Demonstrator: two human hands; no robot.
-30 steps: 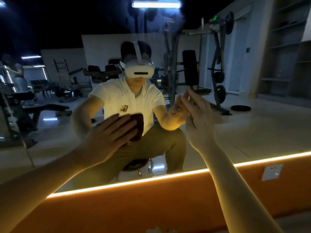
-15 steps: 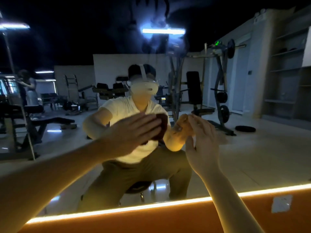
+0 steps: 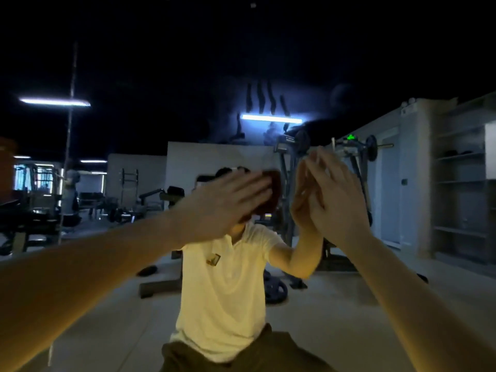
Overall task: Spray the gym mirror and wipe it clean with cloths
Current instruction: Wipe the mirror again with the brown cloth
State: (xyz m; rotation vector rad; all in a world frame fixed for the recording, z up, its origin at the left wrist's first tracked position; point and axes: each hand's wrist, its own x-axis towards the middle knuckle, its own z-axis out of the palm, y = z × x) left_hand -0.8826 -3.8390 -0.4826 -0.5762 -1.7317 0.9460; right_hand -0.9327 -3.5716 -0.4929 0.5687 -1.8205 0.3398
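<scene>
Cloth [image 3: 272,194] being pressed flat to a gym mirror [image 3: 397,304] by the left hand [image 3: 228,202]

A person is facing the mirror, which is filling the whole view and reflecting a dim room with weight machines [image 3: 292,167] and ceiling lights [image 3: 271,118]. The left hand is lying flat with fingers straight, pinning the dark reddish-brown cloth against the glass near the middle of the view. The right hand [image 3: 338,202] is reaching to the glass just beside it, fingers straight and slightly spread, fingertips meeting their own reflection. Motion blur is hiding whether a second cloth is lying under it. The cloth is looking soft, thin and light. It is likely to bunch or slide out if pushed by fingertips alone, so a broad palm over its middle is probably serving best. The mirror is rigid, smooth and breakable, and is calling for even, moderate pressure, not a hard shove.
</scene>
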